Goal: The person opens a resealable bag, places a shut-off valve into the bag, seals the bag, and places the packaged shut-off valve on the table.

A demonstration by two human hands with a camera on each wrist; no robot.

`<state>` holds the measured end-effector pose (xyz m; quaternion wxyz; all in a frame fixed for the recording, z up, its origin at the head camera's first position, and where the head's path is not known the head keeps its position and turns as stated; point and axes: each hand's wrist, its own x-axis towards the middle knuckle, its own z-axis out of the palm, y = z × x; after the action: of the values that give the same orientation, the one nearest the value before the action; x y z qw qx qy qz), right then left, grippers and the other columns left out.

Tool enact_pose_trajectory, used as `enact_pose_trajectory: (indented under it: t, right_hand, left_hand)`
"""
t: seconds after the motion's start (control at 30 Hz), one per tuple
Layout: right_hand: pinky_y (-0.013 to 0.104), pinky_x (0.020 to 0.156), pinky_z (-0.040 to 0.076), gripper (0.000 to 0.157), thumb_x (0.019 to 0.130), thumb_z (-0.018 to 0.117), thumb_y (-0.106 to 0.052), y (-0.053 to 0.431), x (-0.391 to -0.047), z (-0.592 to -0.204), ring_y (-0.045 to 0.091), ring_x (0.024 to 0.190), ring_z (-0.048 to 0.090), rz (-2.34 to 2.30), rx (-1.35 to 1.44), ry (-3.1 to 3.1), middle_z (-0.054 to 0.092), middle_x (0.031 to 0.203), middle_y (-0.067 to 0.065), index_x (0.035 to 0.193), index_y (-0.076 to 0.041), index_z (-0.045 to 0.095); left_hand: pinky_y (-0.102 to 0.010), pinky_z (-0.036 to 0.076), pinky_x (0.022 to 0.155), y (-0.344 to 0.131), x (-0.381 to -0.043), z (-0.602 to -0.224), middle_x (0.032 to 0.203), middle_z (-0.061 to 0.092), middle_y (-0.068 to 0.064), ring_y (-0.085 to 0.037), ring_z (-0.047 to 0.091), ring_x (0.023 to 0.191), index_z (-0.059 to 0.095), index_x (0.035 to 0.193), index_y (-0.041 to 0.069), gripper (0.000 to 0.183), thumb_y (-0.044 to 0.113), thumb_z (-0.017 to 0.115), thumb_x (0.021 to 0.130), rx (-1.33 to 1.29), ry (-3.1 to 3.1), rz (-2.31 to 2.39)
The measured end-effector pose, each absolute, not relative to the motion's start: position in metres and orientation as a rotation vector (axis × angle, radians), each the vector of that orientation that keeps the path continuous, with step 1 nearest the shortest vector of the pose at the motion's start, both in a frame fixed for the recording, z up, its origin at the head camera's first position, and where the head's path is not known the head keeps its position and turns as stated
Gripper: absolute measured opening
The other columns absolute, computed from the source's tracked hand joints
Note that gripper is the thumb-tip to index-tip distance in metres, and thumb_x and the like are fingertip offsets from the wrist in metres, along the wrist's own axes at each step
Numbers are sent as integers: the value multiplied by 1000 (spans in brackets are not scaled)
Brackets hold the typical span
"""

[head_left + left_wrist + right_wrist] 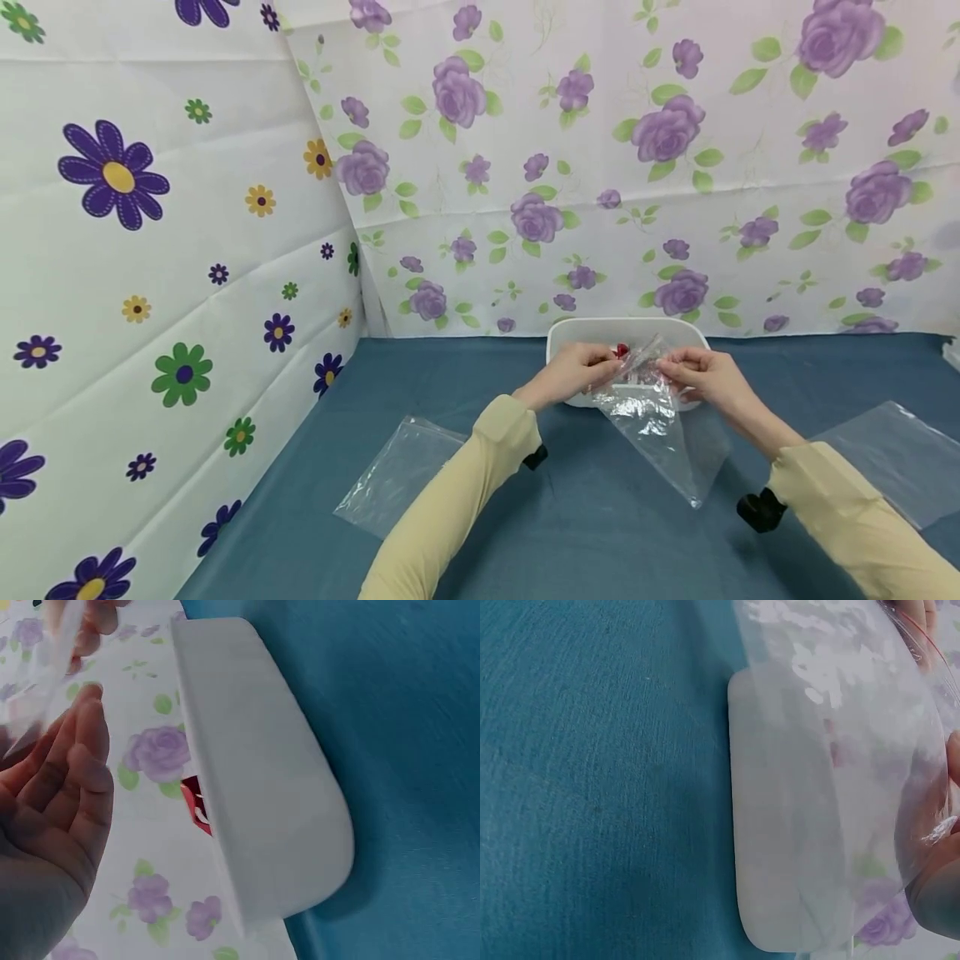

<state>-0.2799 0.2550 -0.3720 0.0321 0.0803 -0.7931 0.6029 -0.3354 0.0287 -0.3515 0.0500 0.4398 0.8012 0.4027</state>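
Note:
A clear plastic bag (645, 417) hangs by its top edge between my two hands, one corner pointing down toward the table. My left hand (573, 371) pinches the bag's upper left edge, and my right hand (708, 379) grips its upper right edge. A red line runs along the bag's mouth in the right wrist view, where the film (817, 772) covers much of the bin. Behind the bag stands a white bin (557, 336). Something red and white (196, 806) shows over its rim; the rest of its contents is hidden.
One clear bag (401, 475) lies flat on the blue-covered table (600, 533), left of the bin, partly under my left sleeve. Another clear bag (892, 458) lies at the right, beside my right forearm. A flowered curtain (495, 275) hangs behind the bin.

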Motion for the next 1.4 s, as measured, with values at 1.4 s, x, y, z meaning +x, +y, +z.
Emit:
enact_pose_trajectory:
  t: [1.4]
  right_hand:
    - [30,41,42,51,91,53,-40,222,-261,-322,18,49,51,1772,312,-2619,56,67,12,80,10,54]
  left_hand:
    - [-28,46,41,48,-291,-319,46,52,-5,-21,51,38,63,74,7,20,9,52,91,1002,2519,1412]
